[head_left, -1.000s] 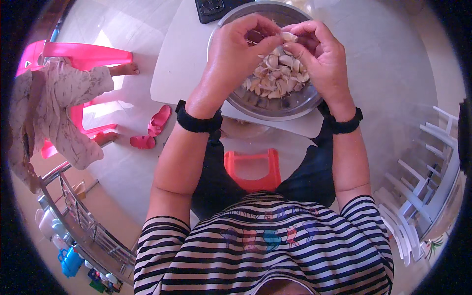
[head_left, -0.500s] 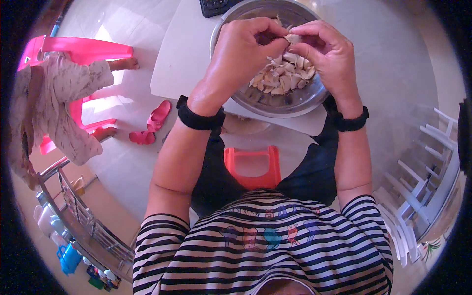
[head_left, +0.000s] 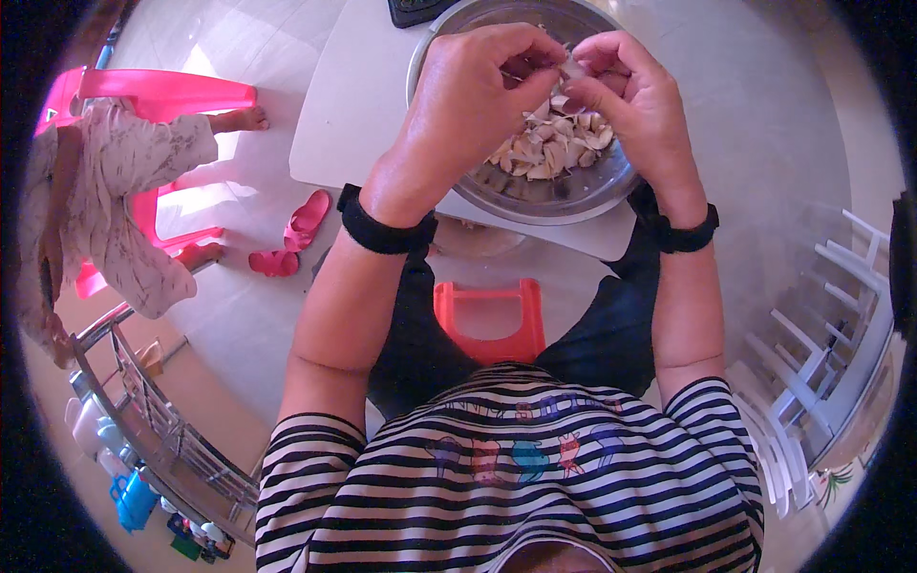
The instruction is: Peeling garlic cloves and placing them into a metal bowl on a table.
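Over a round metal bowl (head_left: pixel 511 202), both my hands are raised with their fingertips nearly meeting. A pale garlic clove (head_left: pixel 573 70) sits between them, mostly covered by the fingers. My left hand (head_left: pixel 478 91) pinches at it with thumb and forefinger. From the other side, my right hand (head_left: pixel 638 95) holds it with thumb and curled fingers. Below them in the bowl lies a heap of garlic cloves (head_left: pixel 549 148), many in whitish skin, with loose papery bits. Whether the held clove is peeled cannot be made out.
The bowl rests on a white table (head_left: pixel 330 124); a black object (head_left: pixel 420 10) lies at its far edge. An orange-red stool (head_left: pixel 489 320) stands between my knees. Left are pink slippers (head_left: pixel 291 239) and a person (head_left: pixel 143 191) on a pink chair (head_left: pixel 172 91). White racks (head_left: pixel 821 353) stand right.
My fingertips have drawn slightly apart, and more of the pale clove shows between them. My right-hand fingers have curled inward. The bowl sits slightly higher in the picture.
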A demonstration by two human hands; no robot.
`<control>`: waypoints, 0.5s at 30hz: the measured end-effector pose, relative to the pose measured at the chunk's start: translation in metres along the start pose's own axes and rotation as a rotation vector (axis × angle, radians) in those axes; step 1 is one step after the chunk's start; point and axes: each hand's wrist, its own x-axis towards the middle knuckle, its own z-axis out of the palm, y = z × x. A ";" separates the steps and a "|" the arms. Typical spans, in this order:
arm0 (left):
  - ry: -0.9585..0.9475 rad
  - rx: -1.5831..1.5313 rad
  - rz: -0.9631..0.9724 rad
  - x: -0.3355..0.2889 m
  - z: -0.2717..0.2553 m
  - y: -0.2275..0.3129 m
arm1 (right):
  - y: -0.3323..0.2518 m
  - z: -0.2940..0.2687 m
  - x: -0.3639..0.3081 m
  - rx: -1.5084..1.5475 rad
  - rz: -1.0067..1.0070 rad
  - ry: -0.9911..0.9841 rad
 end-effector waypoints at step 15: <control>0.039 0.103 -0.079 -0.001 -0.001 0.004 | 0.002 0.009 0.003 -0.185 -0.186 0.038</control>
